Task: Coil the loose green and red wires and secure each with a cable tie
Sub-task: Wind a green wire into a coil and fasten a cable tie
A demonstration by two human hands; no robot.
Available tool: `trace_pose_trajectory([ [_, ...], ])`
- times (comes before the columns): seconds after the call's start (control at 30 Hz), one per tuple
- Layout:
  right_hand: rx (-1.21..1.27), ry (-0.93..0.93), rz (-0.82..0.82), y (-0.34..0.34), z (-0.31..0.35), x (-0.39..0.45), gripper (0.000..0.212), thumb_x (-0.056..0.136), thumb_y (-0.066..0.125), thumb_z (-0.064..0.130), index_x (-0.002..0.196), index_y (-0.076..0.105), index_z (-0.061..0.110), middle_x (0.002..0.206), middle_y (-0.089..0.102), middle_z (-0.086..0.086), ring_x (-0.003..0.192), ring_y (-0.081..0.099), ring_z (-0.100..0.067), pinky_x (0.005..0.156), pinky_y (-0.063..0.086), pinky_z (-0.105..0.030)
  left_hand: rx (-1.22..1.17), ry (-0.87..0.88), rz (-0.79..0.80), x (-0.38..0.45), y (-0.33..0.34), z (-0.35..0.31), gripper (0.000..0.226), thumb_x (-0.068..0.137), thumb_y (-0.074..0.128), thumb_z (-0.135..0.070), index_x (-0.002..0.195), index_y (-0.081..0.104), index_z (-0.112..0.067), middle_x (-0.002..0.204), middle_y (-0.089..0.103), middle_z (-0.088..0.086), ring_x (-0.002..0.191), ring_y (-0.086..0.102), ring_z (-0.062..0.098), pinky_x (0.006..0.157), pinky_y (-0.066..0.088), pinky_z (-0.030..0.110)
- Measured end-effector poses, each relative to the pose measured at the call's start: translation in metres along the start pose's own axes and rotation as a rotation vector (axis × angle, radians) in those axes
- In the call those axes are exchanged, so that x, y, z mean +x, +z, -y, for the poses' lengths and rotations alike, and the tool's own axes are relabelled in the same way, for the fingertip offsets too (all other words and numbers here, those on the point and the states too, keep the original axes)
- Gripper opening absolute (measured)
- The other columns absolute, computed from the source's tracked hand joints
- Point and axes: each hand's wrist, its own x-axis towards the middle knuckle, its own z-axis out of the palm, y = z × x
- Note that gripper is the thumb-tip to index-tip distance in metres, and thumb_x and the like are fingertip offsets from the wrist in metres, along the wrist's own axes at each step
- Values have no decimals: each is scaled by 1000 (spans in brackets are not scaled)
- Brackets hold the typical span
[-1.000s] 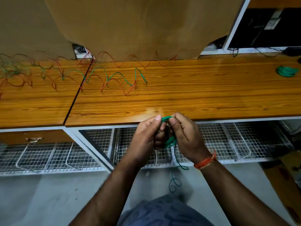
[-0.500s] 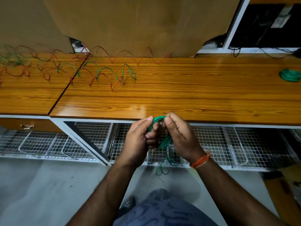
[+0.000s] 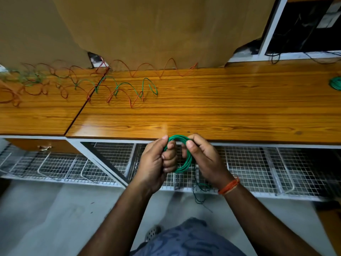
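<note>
Between two hands (image 3: 156, 161) (image 3: 204, 157), one green coil (image 3: 186, 163)

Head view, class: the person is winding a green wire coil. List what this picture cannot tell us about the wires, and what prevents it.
1. Green wire coil, head view: its left side is hidden inside the left hand; part of its right side lies behind the right hand.
2. Its trailing tail: thin, dark and blurred, so the end is unclear.
3. Finished green coil: cut off by the right edge; any cable tie cannot be made out.
4. Loose wires at far left: blurred, tangled.
</note>
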Motion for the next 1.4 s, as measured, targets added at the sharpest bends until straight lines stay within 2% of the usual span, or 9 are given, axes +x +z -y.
trace_pose_trajectory([
  [0.1,71,103,-4,-9,-15,-5,13,99,58,25,111,59,21,84,61,6,80,55,-8,73,46,-24,-116,29,-66,6,-9,-11,30,100,42,-33,74,47,-18,49,25,-12,41,9,2,37,10,17],
  [0.17,-17,140,-42,-16,-26,-12,23,93,67,19,111,59,32,88,62,10,82,59,-7,77,49,-24,-171,57,-120,10,-19,-22,26,98,45,-32,76,45,-18,48,27,-12,39,10,3,35,12,16],
  [0.27,-111,171,-151,-22,-32,-21,25,93,70,5,106,63,26,84,65,6,78,62,-11,75,53,-27,-188,98,-192,14,-35,-36,28,103,41,-31,78,45,-19,48,28,-12,34,21,0,34,14,15],
  [0.4,-315,130,-290,-23,-33,-25,18,92,73,6,94,72,24,88,70,9,86,67,-9,77,56,-31,-214,122,-228,15,-48,-47,34,109,35,-31,79,46,-18,48,29,-11,35,23,0,35,16,16],
  [0.67,-519,-82,1,28,12,-16,7,96,68,20,98,74,18,95,65,11,93,63,-8,78,51,-27,-2,239,-240,10,-60,-49,31,111,34,-33,88,47,-16,58,35,-8,46,31,6,47,26,20],
  [0.83,-507,-176,201,57,44,-8,16,95,69,11,109,73,16,100,65,8,93,61,-4,79,44,-16,235,348,-264,1,-63,-46,32,113,30,-31,92,47,-13,60,54,1,53,55,17,53,47,26],
  [1.07,-476,-253,95,74,72,6,17,86,73,-2,98,70,10,96,66,14,93,62,5,81,44,-11,516,431,-210,-9,-68,-44,33,113,32,-24,93,50,-5,62,64,5,51,58,16,50,49,25],
  [1.23,-393,-218,22,71,77,14,14,87,75,1,93,68,11,87,69,7,82,68,-11,69,54,-28,645,453,-145,-13,-76,-38,37,111,37,-33,91,54,-7,56,54,5,44,47,19,44,40,26],
  [1.4,-395,-231,-44,69,76,21,15,84,77,3,88,68,14,86,68,8,83,66,-15,71,54,-40,630,391,-14,-14,-77,-40,36,103,44,-42,75,58,-25,61,45,-4,53,37,12,53,29,27],
])
